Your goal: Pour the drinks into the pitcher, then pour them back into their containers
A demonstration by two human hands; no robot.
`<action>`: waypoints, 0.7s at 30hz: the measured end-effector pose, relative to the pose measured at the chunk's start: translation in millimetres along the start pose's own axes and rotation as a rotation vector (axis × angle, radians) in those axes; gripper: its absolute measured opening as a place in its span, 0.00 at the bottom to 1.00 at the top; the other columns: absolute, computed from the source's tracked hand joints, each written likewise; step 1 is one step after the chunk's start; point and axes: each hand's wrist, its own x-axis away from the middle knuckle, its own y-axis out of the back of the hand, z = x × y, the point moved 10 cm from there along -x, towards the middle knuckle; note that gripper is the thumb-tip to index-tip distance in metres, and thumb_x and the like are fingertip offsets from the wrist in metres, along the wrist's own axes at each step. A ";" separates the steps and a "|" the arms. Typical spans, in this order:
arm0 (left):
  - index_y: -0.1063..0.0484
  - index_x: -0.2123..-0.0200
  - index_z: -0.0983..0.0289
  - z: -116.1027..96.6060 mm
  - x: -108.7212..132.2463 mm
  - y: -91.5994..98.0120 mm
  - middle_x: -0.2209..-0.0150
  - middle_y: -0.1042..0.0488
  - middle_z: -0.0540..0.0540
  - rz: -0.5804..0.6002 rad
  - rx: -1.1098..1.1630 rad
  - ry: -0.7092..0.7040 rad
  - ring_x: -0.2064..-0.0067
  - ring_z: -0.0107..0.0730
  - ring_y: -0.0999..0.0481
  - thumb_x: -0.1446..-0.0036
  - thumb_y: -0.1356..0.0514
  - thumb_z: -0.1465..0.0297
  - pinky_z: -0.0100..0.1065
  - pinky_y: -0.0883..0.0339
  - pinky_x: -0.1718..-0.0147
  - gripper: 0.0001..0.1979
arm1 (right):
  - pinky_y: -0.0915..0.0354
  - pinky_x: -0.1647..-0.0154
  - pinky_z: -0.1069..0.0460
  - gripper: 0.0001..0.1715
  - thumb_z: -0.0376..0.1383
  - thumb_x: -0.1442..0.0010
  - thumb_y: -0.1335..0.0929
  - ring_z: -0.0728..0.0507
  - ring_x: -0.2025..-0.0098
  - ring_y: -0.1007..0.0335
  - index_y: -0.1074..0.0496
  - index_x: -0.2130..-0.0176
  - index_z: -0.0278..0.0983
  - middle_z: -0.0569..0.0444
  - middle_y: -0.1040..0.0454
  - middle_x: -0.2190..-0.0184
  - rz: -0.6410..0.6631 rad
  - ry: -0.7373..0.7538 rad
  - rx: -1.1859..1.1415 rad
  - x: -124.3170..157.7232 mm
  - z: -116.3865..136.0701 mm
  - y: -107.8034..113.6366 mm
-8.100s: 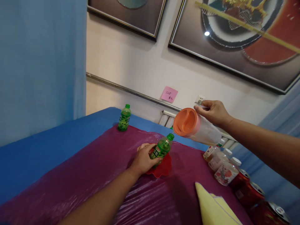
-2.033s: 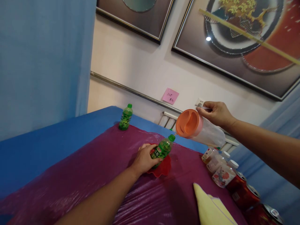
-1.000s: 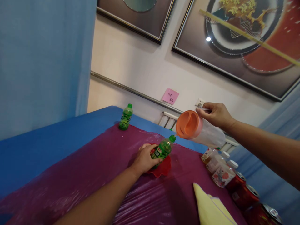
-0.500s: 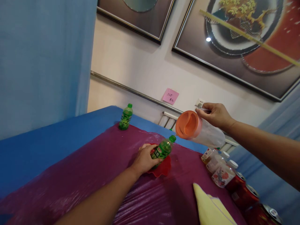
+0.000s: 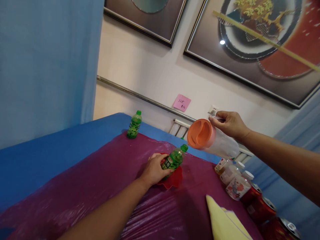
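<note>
My left hand is wrapped round a green-labelled bottle, which leans to the right over a red scalloped dish. Up and to the right, my right hand grips the handle of a clear pitcher. The pitcher is tipped left, and its orange lid is close to the bottle's green top. Whether liquid runs between them is too small to tell.
Another green bottle stands at the back of the purple sheet. Along the right edge are bottles with white caps and several red cans. A folded yellow cloth lies at the front right.
My right hand and the pitcher have shifted down very slightly. My left hand and its bottle look the same.
</note>
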 end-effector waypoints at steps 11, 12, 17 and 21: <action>0.21 0.46 0.58 1.8 0.4 0.4 0.48 0.20 0.58 -0.020 -0.013 -0.019 0.44 0.52 0.24 0.55 0.25 0.64 0.49 0.33 0.41 0.31 | 0.56 0.77 0.52 0.30 0.56 0.45 0.31 0.51 0.78 0.55 0.43 0.82 0.41 0.62 0.51 0.82 -0.047 -0.122 -0.202 21.6 -44.1 -20.9; 0.21 0.46 0.58 1.0 0.2 0.8 0.48 0.20 0.58 -0.019 -0.016 -0.019 0.44 0.52 0.23 0.55 0.25 0.64 0.50 0.33 0.40 0.31 | 0.56 0.77 0.52 0.30 0.56 0.46 0.31 0.51 0.78 0.55 0.42 0.83 0.40 0.62 0.51 0.83 -0.059 -0.148 -0.235 25.4 -50.4 -23.4; 0.20 0.46 0.60 0.3 -1.7 3.8 0.47 0.19 0.60 -0.038 0.048 0.004 0.44 0.53 0.22 0.58 0.24 0.66 0.51 0.32 0.40 0.32 | 0.53 0.77 0.54 0.30 0.56 0.52 0.26 0.52 0.78 0.52 0.39 0.83 0.39 0.63 0.47 0.84 -0.176 -0.417 -0.534 59.6 -101.3 -49.0; 0.22 0.45 0.60 6.4 -3.9 -1.5 0.46 0.18 0.57 -0.019 0.279 0.055 0.45 0.47 0.19 0.57 0.26 0.68 0.45 0.27 0.43 0.32 | 0.50 0.81 0.54 0.31 0.61 0.51 0.28 0.51 0.82 0.50 0.38 0.80 0.41 0.63 0.44 0.85 -0.232 -0.595 -0.677 101.8 -139.7 -87.7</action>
